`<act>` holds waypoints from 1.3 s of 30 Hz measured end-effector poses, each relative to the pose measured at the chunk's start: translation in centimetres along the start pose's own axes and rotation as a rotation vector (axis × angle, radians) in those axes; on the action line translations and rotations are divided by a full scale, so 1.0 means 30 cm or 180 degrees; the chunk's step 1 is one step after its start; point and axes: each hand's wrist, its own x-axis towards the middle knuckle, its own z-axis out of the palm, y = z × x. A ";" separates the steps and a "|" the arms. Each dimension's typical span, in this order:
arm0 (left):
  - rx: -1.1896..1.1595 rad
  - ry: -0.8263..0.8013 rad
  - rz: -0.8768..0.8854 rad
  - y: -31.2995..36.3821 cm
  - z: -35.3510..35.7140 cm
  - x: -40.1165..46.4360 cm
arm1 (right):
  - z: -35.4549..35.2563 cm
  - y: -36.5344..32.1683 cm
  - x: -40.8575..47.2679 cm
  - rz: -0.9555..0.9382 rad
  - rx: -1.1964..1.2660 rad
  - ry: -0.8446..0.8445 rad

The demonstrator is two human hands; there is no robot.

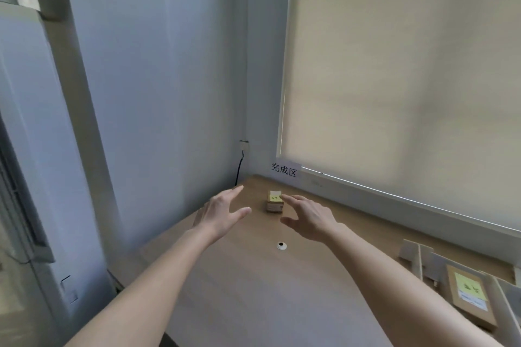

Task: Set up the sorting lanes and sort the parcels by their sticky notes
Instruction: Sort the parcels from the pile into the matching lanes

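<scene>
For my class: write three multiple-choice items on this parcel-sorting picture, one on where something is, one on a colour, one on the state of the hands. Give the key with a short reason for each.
1. Where is the small parcel?
A. On the table near the far corner, below the paper sign
B. In a lane between the dividers
C. In the left hand

2. What colour is the sticky note on top of that parcel?
A. Blue
B. Yellow
C. Red

3. How are the two hands?
A. Both gripping the parcel
B. Both fists
C. Both open, one on each side of the parcel

Key:
1 A: it sits on the table just before the sign.
2 B: the note shows yellow against the brown box.
3 C: the left hand and right hand have fingers spread and hold nothing.
</scene>
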 end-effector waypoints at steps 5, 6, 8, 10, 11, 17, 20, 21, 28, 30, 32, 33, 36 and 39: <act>0.0134 -0.0046 -0.0007 -0.124 -0.031 0.242 | 0.037 -0.033 0.313 0.0048 0.0020 -0.0017; 0.0147 -0.0066 -0.0006 -0.153 -0.034 0.300 | 0.046 -0.035 0.379 0.0061 0.0032 -0.0006; 0.0249 -0.0176 -0.0011 -0.210 -0.037 0.422 | 0.059 -0.034 0.511 0.0119 0.0060 0.0005; 0.0435 -0.0312 0.0032 -0.258 -0.035 0.539 | 0.069 -0.022 0.632 0.0183 0.0050 -0.0011; 0.0483 -0.0348 0.0053 -0.280 -0.028 0.594 | 0.075 -0.011 0.686 0.0204 0.0030 -0.0018; 0.0680 -0.0618 0.0172 -0.392 0.074 0.887 | 0.131 0.071 0.920 0.0430 -0.0011 -0.0142; 0.0758 -0.0758 0.0219 -0.427 0.156 1.002 | 0.176 0.127 1.002 0.0555 -0.0032 -0.0235; 0.0746 -0.0799 0.0253 -0.437 0.190 1.037 | 0.193 0.150 1.028 0.0607 -0.0037 -0.0248; 0.0673 -0.1168 0.0408 -0.561 0.459 1.303 | 0.369 0.316 1.215 0.0981 -0.0059 -0.0506; 0.0651 -0.1296 0.0464 -0.604 0.543 1.392 | 0.426 0.364 1.281 0.1108 -0.0049 -0.0572; 0.0631 -0.1423 0.0528 -0.647 0.626 1.488 | 0.485 0.412 1.353 0.1225 -0.0018 -0.0668; 0.0590 -0.1473 0.0544 -0.669 0.671 1.536 | 0.515 0.437 1.391 0.1278 -0.0022 -0.0710; 0.0391 -0.1569 0.0548 -0.738 0.824 1.664 | 0.618 0.506 1.506 0.1465 -0.0040 -0.0760; 0.0225 -0.1704 0.0431 -0.814 1.013 1.739 | 0.749 0.570 1.598 0.1551 -0.0005 -0.0815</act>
